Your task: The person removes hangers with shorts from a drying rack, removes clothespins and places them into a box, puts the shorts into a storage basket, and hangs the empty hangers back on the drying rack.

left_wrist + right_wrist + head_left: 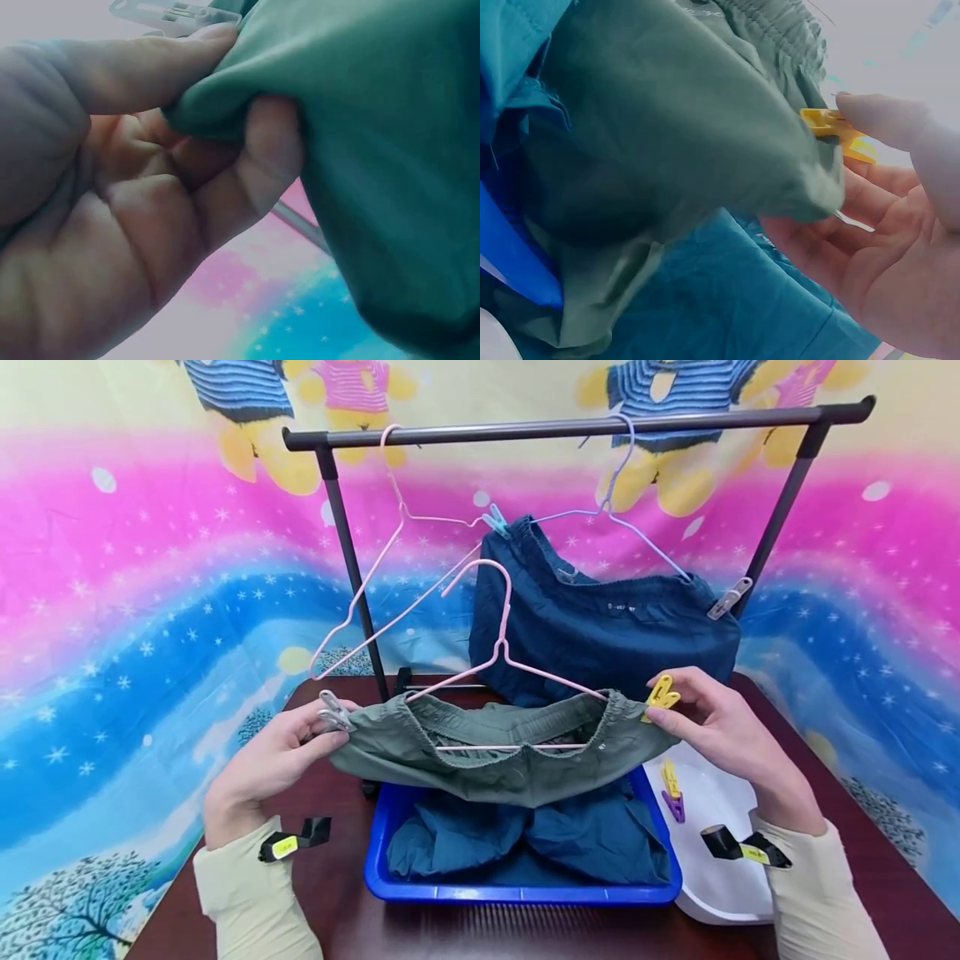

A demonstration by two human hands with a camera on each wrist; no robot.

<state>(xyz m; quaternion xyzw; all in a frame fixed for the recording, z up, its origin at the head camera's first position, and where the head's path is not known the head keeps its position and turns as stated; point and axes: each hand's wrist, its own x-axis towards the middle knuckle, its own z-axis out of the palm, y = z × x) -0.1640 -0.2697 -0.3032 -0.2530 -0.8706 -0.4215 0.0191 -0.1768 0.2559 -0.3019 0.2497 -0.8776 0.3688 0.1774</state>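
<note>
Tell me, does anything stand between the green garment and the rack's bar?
Beneath the bar, the empty pink hanger and hung navy garment perhaps obstruct the green garment; the bar's middle is bare.

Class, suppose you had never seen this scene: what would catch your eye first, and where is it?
Probably the green elastic-waist pants on a pink hanger, spread between the left hand and right hand, mid-picture in the head view. Next, perhaps, the bright yellow clothespin at the right hand, and the vivid pink-and-blue backdrop behind everything.
</note>
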